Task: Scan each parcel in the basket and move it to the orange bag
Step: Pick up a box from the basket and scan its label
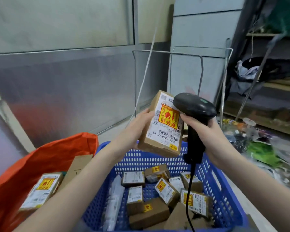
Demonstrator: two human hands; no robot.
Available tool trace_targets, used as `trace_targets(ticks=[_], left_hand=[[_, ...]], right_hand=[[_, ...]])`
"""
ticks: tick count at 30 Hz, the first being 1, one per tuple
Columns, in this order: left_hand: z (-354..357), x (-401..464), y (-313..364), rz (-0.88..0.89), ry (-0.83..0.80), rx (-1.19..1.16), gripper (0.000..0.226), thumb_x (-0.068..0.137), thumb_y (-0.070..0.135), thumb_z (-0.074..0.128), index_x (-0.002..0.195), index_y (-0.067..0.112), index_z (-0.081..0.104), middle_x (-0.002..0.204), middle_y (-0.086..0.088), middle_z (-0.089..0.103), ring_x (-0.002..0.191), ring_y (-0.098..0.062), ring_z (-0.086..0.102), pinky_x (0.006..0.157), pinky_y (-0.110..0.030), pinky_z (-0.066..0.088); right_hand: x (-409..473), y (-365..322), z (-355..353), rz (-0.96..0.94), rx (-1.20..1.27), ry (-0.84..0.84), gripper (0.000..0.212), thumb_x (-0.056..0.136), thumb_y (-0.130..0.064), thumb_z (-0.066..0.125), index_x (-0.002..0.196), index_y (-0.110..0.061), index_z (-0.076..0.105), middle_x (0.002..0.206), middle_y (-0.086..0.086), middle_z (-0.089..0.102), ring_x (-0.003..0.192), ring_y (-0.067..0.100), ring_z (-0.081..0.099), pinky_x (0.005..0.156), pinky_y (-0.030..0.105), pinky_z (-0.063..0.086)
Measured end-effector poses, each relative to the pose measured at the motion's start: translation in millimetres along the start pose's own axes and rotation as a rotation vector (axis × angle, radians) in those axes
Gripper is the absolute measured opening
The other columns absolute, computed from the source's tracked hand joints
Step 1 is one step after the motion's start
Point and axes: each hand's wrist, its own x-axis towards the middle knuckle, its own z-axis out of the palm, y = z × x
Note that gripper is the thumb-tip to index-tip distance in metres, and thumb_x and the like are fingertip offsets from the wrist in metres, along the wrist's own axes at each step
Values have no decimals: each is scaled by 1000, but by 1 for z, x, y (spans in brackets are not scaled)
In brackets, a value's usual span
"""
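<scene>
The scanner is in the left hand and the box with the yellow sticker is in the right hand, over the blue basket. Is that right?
Not quite: the hands are swapped. The head view shows the scanner in the right hand and the box in the left hand, over the blue basket.

wire rack (182, 52) by wall | wooden shelves (278, 84) right | floor litter (261, 148)

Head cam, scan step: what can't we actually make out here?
- Scanner window: faces away, so no beam or read is visible.
- Held parcel label: upside down, small print unreadable; left hand covers its left side.
- Orange bag contents: the left forearm and the frame edge hide most of it.
- Basket bottom: parcels and the lower frame edge hide it, so no count.
- Right hand: trigger finger hidden behind the handle.
</scene>
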Motion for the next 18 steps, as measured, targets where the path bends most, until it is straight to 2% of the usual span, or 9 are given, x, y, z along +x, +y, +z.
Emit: trace_targets(ticks=[2,3,5,7,10,13,15,18], left_hand=[[2,-11,11,-64,-60,55,71,77,52,68,134,51,25,114,9,69,94,-15,71,80,-38,57],[4,-17,13,-69,-84,114,87,77,48,69,139,55,8,124,9,64,98,-13,70,78,-32,58],[0,-32,10,-35,-97,145,102,82,33,70,147,47,-8,132,8,56,105,-13,66,80,-29,58],[-2,-33,13,2,-24,151,104,83,26,71,150,42,-8,134,7,53,107,-14,64,82,-27,57],[-8,-31,16,15,124,114,103,80,21,74,150,40,0,135,3,50,104,-17,65,81,-28,58],[-11,-36,16,72,168,114,96,80,21,74,150,33,10,126,9,53,104,-16,65,81,-28,58],[-12,-36,12,109,198,88,86,80,22,73,148,32,20,127,8,57,107,-17,65,87,-35,57],[-10,-34,10,151,279,20,73,85,26,68,144,31,26,130,1,59,109,-19,65,88,-38,57]], right_hand=[[-5,-2,4,-24,-50,-34,19,84,-25,70,97,-38,62,88,-13,74,91,9,69,84,37,54],[-7,-2,6,-25,-74,-39,21,84,-26,70,100,-37,62,90,-13,74,93,10,69,90,41,53],[-10,-2,9,-5,-90,-37,23,82,-30,71,103,-36,62,91,-12,74,94,12,69,94,47,51],[-12,-2,11,14,-92,-49,25,83,-32,70,106,-35,62,93,-10,75,91,13,71,91,47,53],[-14,-5,13,-6,-111,-60,30,85,-30,67,114,-28,60,98,-4,74,85,16,72,81,39,57],[-14,-9,11,-34,-124,-32,23,86,-29,66,106,-17,62,83,-1,69,66,15,66,68,30,53],[-14,-10,8,-22,-114,-16,24,87,-26,65,102,-8,61,69,-3,65,55,12,58,58,23,49],[-16,-13,4,-33,-112,-59,16,87,-20,64,93,-5,61,60,-3,61,49,14,53,52,23,46]])
